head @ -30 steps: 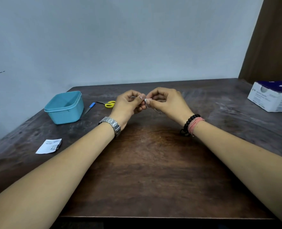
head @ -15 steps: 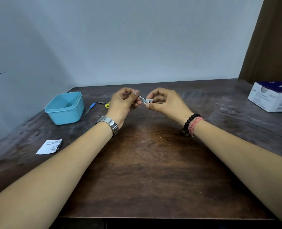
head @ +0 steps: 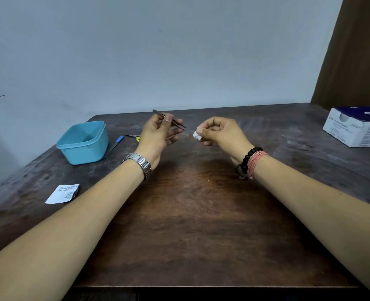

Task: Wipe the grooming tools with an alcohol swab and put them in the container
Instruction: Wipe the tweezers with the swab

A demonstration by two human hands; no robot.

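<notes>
Both bare forearms are stretched forward over the dark brown wooden table (head: 190,213), with the two hands raised just above its far half and held apart from each other. The left hand (head: 158,135), a silver metal watch (head: 139,165) on its wrist, is turned palm inward; a slim dark metal pair of tweezers (head: 168,119) is pinched between its thumb and forefinger and is tilted, one end up and to the left, while the remaining fingers are loosely spread. The right hand (head: 221,133), with a black bead bracelet (head: 245,161) and pink threads at the wrist, is curled, and a small folded white alcohol swab (head: 197,135) is pinched at its fingertips. The light blue square plastic container (head: 83,142) is seen open at the left rear of the table. Just beyond it, a blue-handled tool (head: 117,142) lies in plain sight, while yellow-handled scissors (head: 134,136) are partly hidden by the left hand. A torn white sachet (head: 63,193) lies near the left edge, its print too small to read. A white and purple cardboard box (head: 357,127) is cut off at the right border. A pale grey wall is seen behind, with a brown panel at the right.
</notes>
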